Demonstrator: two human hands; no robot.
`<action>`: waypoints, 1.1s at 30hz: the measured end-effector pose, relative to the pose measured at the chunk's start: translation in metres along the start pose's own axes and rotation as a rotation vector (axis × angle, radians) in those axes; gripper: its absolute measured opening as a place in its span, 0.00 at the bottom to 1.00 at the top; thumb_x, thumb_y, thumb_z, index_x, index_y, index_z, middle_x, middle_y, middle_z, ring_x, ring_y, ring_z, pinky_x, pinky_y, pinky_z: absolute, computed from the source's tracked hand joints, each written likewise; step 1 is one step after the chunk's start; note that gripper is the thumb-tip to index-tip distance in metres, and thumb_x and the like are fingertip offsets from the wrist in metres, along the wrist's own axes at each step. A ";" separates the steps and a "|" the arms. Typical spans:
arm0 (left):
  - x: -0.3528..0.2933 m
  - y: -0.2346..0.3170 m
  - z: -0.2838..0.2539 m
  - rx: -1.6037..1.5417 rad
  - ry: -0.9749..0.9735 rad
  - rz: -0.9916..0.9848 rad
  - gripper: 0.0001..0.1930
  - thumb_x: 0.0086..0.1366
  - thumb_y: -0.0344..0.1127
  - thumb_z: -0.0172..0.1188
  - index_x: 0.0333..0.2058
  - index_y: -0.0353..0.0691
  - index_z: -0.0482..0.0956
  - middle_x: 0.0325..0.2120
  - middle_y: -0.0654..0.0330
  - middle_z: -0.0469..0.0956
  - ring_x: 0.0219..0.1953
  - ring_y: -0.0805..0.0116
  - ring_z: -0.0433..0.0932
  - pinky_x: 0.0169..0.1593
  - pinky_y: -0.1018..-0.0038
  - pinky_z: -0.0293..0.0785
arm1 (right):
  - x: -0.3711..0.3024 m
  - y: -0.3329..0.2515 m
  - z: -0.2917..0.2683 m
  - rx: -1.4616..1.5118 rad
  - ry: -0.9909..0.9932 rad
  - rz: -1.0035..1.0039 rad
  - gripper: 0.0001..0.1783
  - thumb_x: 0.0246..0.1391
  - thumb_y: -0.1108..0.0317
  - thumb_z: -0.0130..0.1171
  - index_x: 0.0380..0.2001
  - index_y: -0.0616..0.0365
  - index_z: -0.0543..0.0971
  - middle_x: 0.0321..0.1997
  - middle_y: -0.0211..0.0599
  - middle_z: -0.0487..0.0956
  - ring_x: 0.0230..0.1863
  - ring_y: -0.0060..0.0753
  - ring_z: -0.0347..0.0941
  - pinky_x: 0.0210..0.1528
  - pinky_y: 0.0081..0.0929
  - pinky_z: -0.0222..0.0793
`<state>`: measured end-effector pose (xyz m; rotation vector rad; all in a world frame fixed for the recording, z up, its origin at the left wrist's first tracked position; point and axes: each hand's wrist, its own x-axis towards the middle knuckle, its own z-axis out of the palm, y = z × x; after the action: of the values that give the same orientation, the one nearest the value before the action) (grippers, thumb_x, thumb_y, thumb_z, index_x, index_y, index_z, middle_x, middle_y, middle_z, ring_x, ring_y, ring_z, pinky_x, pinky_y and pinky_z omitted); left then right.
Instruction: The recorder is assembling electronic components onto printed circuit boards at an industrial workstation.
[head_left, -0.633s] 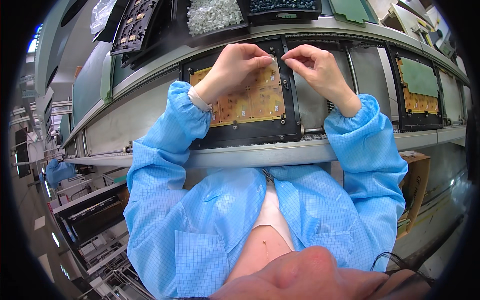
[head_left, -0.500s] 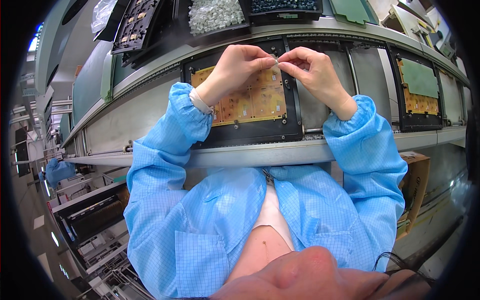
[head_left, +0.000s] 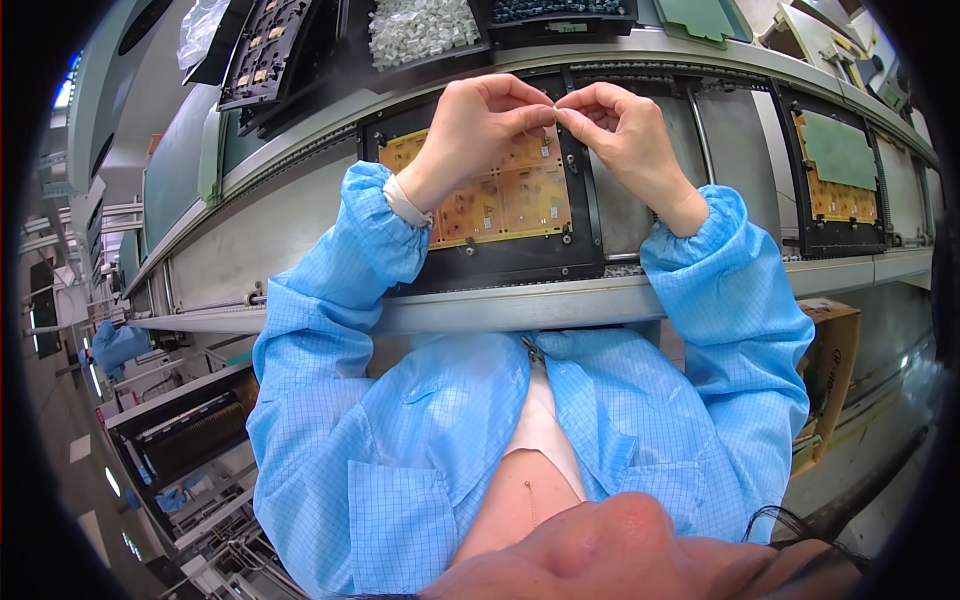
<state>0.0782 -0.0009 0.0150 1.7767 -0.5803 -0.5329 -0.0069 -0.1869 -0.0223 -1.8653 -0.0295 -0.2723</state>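
Note:
My left hand (head_left: 485, 128) and my right hand (head_left: 628, 138) meet fingertip to fingertip above the far edge of a circuit board panel (head_left: 515, 205). Both are closed in a pinch. Between the fingertips sits a small pale part (head_left: 554, 110), mostly covered, so its exact kind does not show. The amber panel lies in a black carrier frame (head_left: 588, 245) on a conveyor. Its far left portion is hidden behind my left hand and wrist.
Beyond the conveyor stand a bin of small white parts (head_left: 422, 32), a bin of dark blue parts (head_left: 560, 9) and a black component tray (head_left: 268, 50). A metal rail (head_left: 520, 314) runs in front of me. Rightward is another carrier with a green cover (head_left: 838, 152); a cardboard box (head_left: 832, 365) stands below.
Both hands have risen slightly away from me in the picture, still pinched together. The small pale part between the fingertips shows less than before. The panel stays in place.

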 end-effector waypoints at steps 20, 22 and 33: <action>0.022 -0.033 0.006 0.686 0.127 0.343 0.08 0.55 0.35 0.71 0.34 0.42 0.88 0.30 0.65 0.73 0.30 0.73 0.73 0.34 0.76 0.73 | 0.005 0.012 -0.024 0.204 0.033 0.097 0.12 0.63 0.67 0.63 0.46 0.63 0.82 0.37 0.32 0.84 0.37 0.18 0.78 0.42 0.18 0.76; 0.022 -0.032 0.006 0.757 0.137 0.383 0.08 0.56 0.35 0.70 0.35 0.43 0.88 0.31 0.62 0.74 0.32 0.69 0.76 0.36 0.73 0.75 | 0.006 0.009 -0.023 0.243 0.034 0.123 0.12 0.63 0.67 0.63 0.46 0.62 0.82 0.38 0.32 0.84 0.37 0.18 0.78 0.42 0.18 0.76; 0.015 -0.011 -0.036 0.947 0.346 0.650 0.05 0.60 0.36 0.65 0.32 0.44 0.82 0.31 0.61 0.77 0.37 0.57 0.78 0.42 0.63 0.74 | 0.000 -0.002 -0.027 0.634 -0.080 0.448 0.16 0.62 0.67 0.64 0.50 0.64 0.80 0.42 0.35 0.83 0.39 0.21 0.79 0.47 0.21 0.78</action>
<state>0.1131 0.0189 0.0128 2.2896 -1.2152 0.5975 -0.0119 -0.2113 -0.0127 -1.2074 0.2219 0.1180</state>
